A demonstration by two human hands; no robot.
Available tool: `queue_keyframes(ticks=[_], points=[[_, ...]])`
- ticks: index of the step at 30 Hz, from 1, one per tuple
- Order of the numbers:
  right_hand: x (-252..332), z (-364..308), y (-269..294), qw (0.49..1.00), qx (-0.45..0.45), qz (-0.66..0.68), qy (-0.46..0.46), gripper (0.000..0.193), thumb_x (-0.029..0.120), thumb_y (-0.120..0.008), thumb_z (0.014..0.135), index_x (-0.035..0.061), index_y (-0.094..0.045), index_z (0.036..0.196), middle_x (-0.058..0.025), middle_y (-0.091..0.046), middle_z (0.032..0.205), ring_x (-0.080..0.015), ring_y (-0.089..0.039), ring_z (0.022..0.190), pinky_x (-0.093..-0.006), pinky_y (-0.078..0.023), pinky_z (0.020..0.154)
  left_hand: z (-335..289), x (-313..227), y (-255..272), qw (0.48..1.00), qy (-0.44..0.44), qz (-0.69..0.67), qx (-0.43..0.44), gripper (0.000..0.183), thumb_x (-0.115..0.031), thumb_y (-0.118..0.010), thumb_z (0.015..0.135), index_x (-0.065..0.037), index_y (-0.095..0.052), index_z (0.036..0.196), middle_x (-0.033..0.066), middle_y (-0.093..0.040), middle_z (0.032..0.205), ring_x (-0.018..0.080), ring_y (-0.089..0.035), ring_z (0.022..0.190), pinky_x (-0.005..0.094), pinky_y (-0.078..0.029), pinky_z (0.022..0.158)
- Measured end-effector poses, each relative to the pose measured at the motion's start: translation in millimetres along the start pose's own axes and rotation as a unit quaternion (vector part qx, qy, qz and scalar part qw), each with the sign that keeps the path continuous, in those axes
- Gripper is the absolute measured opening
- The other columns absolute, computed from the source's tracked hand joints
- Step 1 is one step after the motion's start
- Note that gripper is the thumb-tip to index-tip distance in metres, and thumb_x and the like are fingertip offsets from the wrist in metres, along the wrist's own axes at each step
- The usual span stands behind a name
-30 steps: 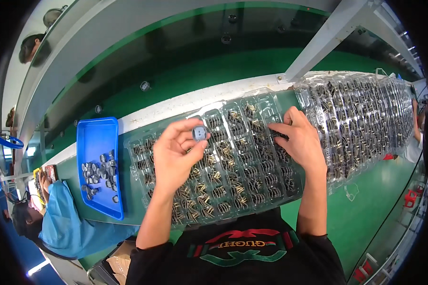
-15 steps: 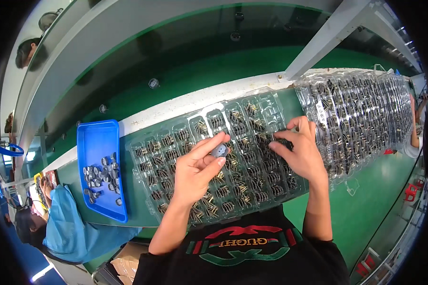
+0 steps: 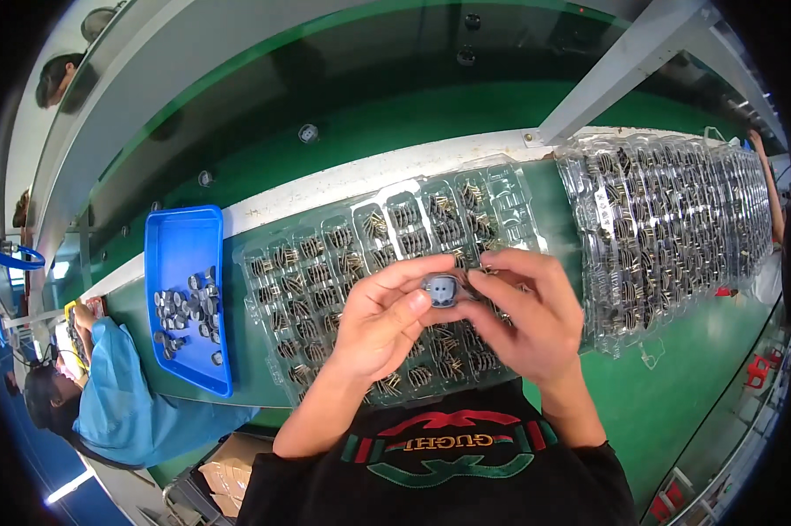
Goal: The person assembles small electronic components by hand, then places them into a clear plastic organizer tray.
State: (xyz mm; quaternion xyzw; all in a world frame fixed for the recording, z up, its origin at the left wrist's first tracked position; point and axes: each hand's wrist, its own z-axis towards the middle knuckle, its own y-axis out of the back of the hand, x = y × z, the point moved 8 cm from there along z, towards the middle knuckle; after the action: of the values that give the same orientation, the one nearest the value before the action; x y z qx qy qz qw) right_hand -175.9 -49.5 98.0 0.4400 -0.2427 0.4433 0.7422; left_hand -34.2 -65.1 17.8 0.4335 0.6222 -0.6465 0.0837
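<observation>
My left hand (image 3: 380, 317) pinches a small round grey-blue part (image 3: 441, 289) with dark holes in its face, between thumb and fingertips. Close against its right side is my right hand (image 3: 531, 311), fingers bent together; whatever they grip, if anything, is too small to make out. Both hands are over a clear plastic tray (image 3: 520, 210) whose pockets hold many small dark pieces with brass-coloured pins. The hands hide the middle of this tray.
At the left is a blue tray (image 3: 185, 221) holding several round grey parts. More filled clear trays (image 3: 667, 237) overlap at the right. A grey metal post (image 3: 619, 74) rises behind the bench. Small parts lie on the green belt beyond. A co-worker in blue (image 3: 119, 386) sits at left.
My right hand has left the tray's right-hand pockets and come to the part in my left hand. The left hand has shifted slightly right and turned the part's holed face up.
</observation>
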Motion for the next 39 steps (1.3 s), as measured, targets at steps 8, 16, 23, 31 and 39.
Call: queue_keyframes(ticks=[8, 16, 23, 31, 39], points=[[-1, 1, -3, 0.997, -0.061, 0.051, 0.013, 0.028, -0.007, -0.079, 0.069, -0.0013, -0.071, 0.096, -0.0118, -0.069, 0.093, -0.0219, -0.066, 0.077, -0.0303, -0.054, 0.067, 1, 6, 6, 0.999, -0.005, -0.040, 0.015, 0.040, -0.011, -0.058, 0.097, 0.007, -0.051, 0.132, 0.0165, -0.063, 0.122, 0.0229, -0.064, 0.110, 0.0373, -0.056, 0.093], [0, 0, -6, 0.994, -0.067, 0.076, 0.031, 0.024, -0.007, -0.080, 0.067, 0.0039, -0.071, 0.086, -0.0062, -0.074, 0.086, -0.0203, -0.065, 0.074, -0.0293, -0.050, 0.066, -1, 13, 8, 0.999, 0.003, -0.035, 0.006, 0.048, -0.014, -0.069, 0.090, 0.007, -0.054, 0.131, 0.0167, -0.064, 0.122, 0.0263, -0.063, 0.110, 0.0404, -0.055, 0.094], [3, -5, -9, 0.992, -0.083, 0.075, 0.063, 0.022, -0.008, -0.079, 0.068, 0.0050, -0.069, 0.084, -0.0056, -0.073, 0.084, -0.0204, -0.062, 0.072, -0.0284, -0.049, 0.063, -2, 13, 6, 1.000, 0.013, -0.016, 0.008, 0.049, -0.014, -0.071, 0.089, 0.007, -0.054, 0.131, 0.0156, -0.065, 0.120, 0.0255, -0.064, 0.109, 0.0399, -0.056, 0.092], [14, -10, -6, 0.977, -0.113, 0.004, 0.183, 0.024, -0.003, -0.084, 0.065, 0.0065, -0.068, 0.080, -0.0056, -0.071, 0.094, -0.0197, -0.060, 0.072, -0.0272, -0.049, 0.056, -3, -2, -3, 0.998, 0.049, 0.026, -0.015, 0.045, -0.013, -0.068, 0.091, 0.008, -0.056, 0.129, 0.0163, -0.067, 0.112, 0.0236, -0.067, 0.102, 0.0340, -0.059, 0.085], [2, -9, -3, 0.978, -0.141, 0.099, 0.121, 0.026, -0.011, -0.078, 0.070, 0.0039, -0.060, 0.080, -0.0096, -0.071, 0.089, -0.0223, -0.065, 0.072, -0.0295, -0.052, 0.057, 0, 16, -5, 0.997, 0.046, -0.059, 0.015, 0.039, -0.011, -0.066, 0.092, 0.007, -0.058, 0.126, 0.0169, -0.066, 0.116, 0.0229, -0.068, 0.100, 0.0325, -0.060, 0.085]])
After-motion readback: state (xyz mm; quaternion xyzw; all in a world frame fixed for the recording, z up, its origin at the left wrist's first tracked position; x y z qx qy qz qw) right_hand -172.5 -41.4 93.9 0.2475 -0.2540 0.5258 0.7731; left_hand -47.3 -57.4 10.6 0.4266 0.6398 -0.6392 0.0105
